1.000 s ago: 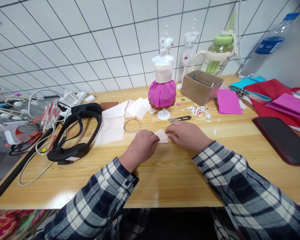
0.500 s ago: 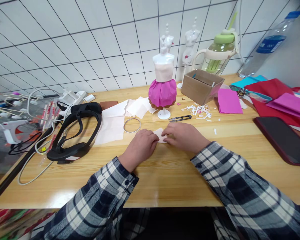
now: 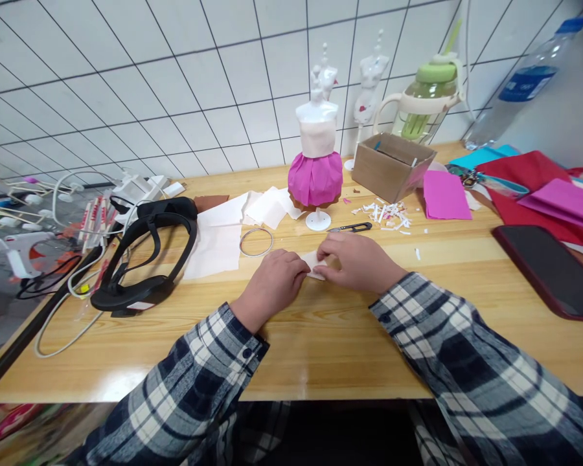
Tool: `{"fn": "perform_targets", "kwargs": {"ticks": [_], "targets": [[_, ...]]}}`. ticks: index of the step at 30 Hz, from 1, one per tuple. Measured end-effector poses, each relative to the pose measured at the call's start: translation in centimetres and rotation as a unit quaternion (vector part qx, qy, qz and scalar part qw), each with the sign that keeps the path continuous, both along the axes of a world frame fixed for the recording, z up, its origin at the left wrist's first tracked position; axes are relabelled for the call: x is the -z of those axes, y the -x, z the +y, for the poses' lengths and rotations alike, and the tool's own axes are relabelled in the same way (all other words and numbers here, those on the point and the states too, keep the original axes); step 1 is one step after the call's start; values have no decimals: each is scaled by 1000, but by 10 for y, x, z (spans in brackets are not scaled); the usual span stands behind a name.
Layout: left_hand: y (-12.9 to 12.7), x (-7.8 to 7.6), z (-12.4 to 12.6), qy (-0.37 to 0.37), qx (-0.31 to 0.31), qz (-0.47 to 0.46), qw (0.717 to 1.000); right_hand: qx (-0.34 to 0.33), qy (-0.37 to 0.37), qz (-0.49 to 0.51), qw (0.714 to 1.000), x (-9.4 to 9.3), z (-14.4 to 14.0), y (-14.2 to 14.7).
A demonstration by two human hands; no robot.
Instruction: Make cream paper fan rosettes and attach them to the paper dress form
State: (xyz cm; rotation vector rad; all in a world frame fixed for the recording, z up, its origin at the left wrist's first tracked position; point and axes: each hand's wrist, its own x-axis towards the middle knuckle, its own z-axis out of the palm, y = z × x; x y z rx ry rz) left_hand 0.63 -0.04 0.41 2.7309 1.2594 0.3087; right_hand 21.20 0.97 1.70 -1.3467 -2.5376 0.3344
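A small piece of pale pink paper (image 3: pixel 313 261) lies low over the table between my two hands. My left hand (image 3: pixel 280 278) pinches its left edge, fingers closed. From the right, my right hand (image 3: pixel 352 260) has thumb and fingertips closed on the other side, covering part of it. Just behind the hands lie black thread snips (image 3: pixel 352 228). A small mannequin (image 3: pixel 317 129) stands upright beyond them, with a pale pink top and a magenta puffed skirt (image 3: pixel 315 180). A thin metal ring (image 3: pixel 256 242) rests left of my hands.
Pale sheets (image 3: pixel 216 249) and a black headset strap (image 3: pixel 148 259) lie left. Behind are a cardboard box (image 3: pixel 391 169), paper scraps (image 3: pixel 386 215), a green-lidded jug (image 3: pixel 430 97) and a bottle (image 3: pixel 525 84). On the right are magenta sheets (image 3: pixel 445 195) and a phone (image 3: pixel 548 268).
The fingers of my right hand have shifted up slightly over the small paper, and less of its upper part shows. My left hand stays nearly in place.
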Motion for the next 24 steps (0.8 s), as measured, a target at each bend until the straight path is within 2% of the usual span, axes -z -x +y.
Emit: {"fn": "perform_targets", "kwargs": {"ticks": [3,10,18,24], "targets": [[0,1,0,-6,6,2,1000,-45,-12,-19,999,4,-4,9],[-2,-2,0,5,-1,13,1000,-48,-3,-106,993,4,-2,10],[-7,-7,-5,-33,-14,39,999,-20,3,-75,997,7,-2,12],[-8,-3,-4,-15,-42,25,999,-18,10,-84,996,8,-3,13]]}}
